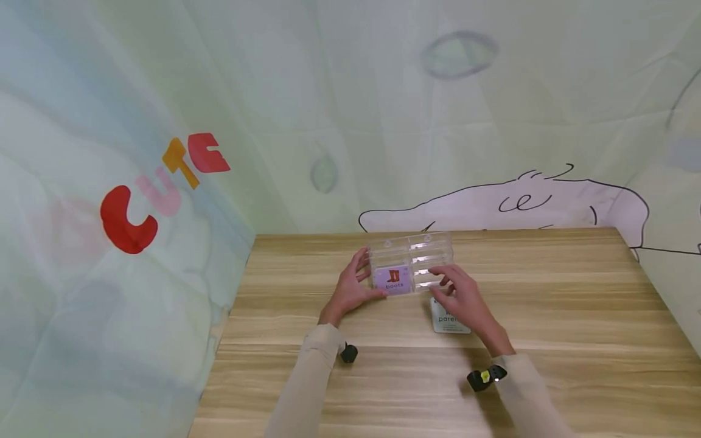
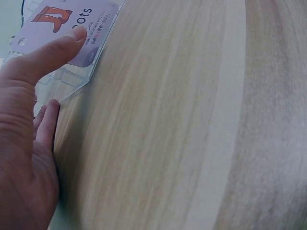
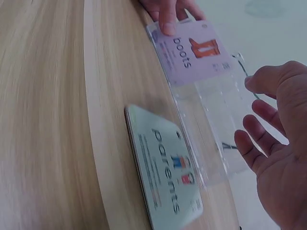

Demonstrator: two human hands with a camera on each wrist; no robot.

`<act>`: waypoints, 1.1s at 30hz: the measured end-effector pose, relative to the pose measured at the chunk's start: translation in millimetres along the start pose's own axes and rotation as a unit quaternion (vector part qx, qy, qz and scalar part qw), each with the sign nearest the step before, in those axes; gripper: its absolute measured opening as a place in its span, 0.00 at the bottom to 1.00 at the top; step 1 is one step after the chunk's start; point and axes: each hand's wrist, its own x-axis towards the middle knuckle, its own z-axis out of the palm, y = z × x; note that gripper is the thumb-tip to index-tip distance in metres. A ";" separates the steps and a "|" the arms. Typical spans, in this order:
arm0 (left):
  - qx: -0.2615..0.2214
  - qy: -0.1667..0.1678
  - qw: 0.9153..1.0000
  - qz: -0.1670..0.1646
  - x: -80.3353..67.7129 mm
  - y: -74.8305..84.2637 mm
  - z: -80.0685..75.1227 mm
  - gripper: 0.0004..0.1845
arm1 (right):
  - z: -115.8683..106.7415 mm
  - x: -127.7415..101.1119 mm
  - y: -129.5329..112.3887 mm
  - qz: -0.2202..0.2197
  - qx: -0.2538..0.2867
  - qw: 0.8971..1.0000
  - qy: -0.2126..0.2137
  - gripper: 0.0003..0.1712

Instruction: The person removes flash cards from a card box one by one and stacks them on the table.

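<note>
Landmark: a clear plastic box (image 1: 412, 263) with several compartments was seen near the far edge of the wooden tabletop (image 1: 547, 292).

Boots card: a lilac card marked "boots" (image 1: 393, 280) was lodged in the box's near-left compartment, its face turned toward the person.

Left hand: the left hand (image 1: 350, 287) was laid against the box's left end, fingers fairly straight along the wall and the thumb (image 2: 57, 48) pressed on the card's lower corner; the grip was loose, nothing being clasped.

Right hand: the right hand (image 1: 462, 298) was held over the box's right half with fingers (image 3: 259, 139) spread and relaxed; nothing was gripped, and contact with the plastic could not be confirmed.

Parents card: a pale card marked "parents" (image 3: 165, 165) was left flat on the tabletop just in front of the box's right end, partly hidden by the right hand in the head view.

Progress: one card was judged already filed in the box; the "parents" card was judged still to be picked up and placed, the right-hand compartments appearing unfilled.
</note>
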 end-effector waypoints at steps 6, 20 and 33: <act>-0.007 0.001 1.000 0.008 0.1 -0.2 0.2 0.66 | 13.8 6.2 -2.1 -0.028 0.012 1.000 0.000 0.23; -0.012 0.001 1.000 0.005 2.0 0.4 2.7 0.66 | 36.5 18.8 3.3 -0.031 0.044 0.998 -0.017 0.27; -0.012 -0.001 1.000 0.007 -1.1 2.5 1.8 0.66 | 42.7 19.7 -0.7 0.005 0.039 0.999 -0.032 0.27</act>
